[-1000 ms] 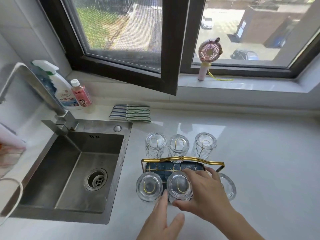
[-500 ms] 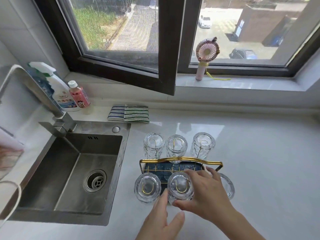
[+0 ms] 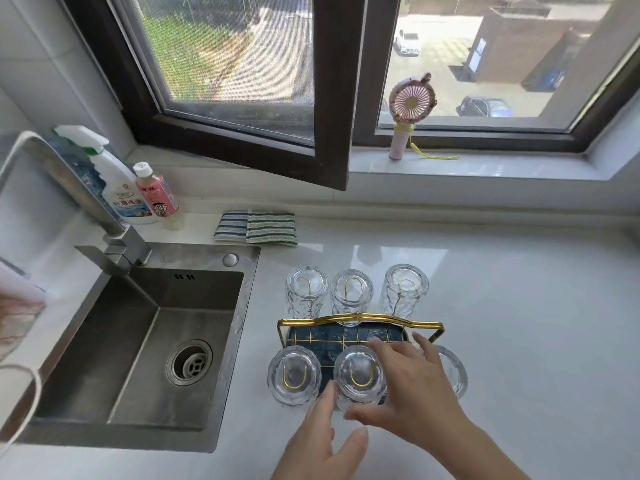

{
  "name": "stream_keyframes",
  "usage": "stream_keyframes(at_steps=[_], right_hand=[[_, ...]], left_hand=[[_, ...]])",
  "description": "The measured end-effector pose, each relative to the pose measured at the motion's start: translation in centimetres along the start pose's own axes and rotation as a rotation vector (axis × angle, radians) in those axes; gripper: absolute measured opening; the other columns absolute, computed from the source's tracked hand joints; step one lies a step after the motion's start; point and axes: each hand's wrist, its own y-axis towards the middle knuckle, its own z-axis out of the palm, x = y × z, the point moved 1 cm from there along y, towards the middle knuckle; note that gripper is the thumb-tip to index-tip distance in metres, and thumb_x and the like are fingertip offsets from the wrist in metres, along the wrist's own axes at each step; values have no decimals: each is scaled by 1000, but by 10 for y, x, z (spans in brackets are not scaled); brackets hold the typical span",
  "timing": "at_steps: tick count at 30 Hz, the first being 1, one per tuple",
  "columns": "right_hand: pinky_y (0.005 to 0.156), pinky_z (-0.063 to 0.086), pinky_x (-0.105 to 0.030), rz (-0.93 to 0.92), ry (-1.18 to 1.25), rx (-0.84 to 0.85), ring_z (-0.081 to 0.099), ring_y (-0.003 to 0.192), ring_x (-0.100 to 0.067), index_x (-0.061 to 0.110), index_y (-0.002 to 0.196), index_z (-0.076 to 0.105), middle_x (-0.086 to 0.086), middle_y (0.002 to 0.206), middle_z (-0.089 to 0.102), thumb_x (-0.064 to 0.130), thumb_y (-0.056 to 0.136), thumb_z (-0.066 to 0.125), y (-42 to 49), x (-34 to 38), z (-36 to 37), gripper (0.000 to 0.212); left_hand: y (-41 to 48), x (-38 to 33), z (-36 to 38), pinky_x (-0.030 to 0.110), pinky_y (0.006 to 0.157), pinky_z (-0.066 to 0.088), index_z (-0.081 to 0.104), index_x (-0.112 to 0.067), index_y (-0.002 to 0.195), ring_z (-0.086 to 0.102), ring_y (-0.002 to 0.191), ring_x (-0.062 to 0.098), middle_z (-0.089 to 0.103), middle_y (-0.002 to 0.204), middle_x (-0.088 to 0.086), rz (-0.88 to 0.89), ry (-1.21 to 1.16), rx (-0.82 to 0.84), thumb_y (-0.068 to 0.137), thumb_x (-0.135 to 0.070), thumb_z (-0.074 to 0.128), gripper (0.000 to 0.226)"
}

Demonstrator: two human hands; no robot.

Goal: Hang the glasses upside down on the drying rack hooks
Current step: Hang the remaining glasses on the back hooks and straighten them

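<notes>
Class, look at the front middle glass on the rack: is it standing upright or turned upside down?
Upside down. The front middle glass shows its thick closed base facing up, with a gold hook visible inside through it. Both hands touch it.

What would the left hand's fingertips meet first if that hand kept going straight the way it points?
Probably the front middle glass: the left hand points up at its near-left side, apparently touching it already.

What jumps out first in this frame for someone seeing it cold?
The gold-wire rack on the white counter, with six clear glasses upside down on it, three behind and three in front. Both hands meet at the front middle glass: the right hand curls around it, the left hand touches its near side. To the left is the steel sink.
</notes>
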Motion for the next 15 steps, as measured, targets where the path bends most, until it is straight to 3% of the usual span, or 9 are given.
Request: stream_keyframes(at_steps=[2,3,5,7,9,11,13,15], right_hand=[[116,9,-38,-50,44,-7,36,131,-9,29,141,29,13,134,52,92,42,44,-6,-4,-12,118],[111,22,-39,-63,127,-86,45,125,-12,29,137,37,13,129,56,92,42,45,-10,-10,-21,114],[91,40,-35,6,379,-363,59,103,-10,34,118,55,19,109,65,84,48,55,-24,-35,-38,86],[83,41,-27,146,587,-517,60,99,-3,41,106,57,22,100,68,71,55,65,-36,-64,-45,59],[88,43,-28,240,716,-444,58,106,-5,44,109,53,20,106,67,65,61,71,-44,-85,-36,56],[97,41,-33,284,757,-241,54,113,-4,42,123,43,18,121,59,63,52,78,-48,-91,-17,81],[99,37,-27,290,757,-69,48,115,1,44,135,30,24,128,48,71,40,78,-50,-88,3,110],[92,38,-18,275,782,-29,49,113,6,53,134,21,32,126,46,74,38,77,-50,-84,18,114]], left_hand=[[-3,-4,-3,37,109,33,6,-26,146,33,133,12,17,155,-7,-28,24,26,77,-54,54,89],[-6,-5,-5,36,110,31,5,-26,146,33,133,12,17,155,-6,-39,60,47,81,-53,54,86],[-14,-12,-11,24,108,30,13,-34,144,36,130,10,27,151,-6,-51,142,109,85,-54,53,74],[-20,-24,-13,4,91,33,24,-50,131,40,122,4,37,145,-10,-68,113,187,86,-49,54,53],[-24,-39,-6,-1,84,35,32,-57,113,43,118,-2,41,141,-13,-52,33,274,88,-40,57,40],[-22,-44,7,12,99,35,32,-51,126,39,122,-5,37,142,-19,29,-25,290,85,-44,59,50],[-15,-49,21,21,109,24,17,-41,141,28,128,-4,23,143,-25,71,8,296,80,-61,50,72],[-7,-57,33,23,109,12,4,-33,146,10,134,-3,9,150,-21,82,75,303,75,-70,33,84]])
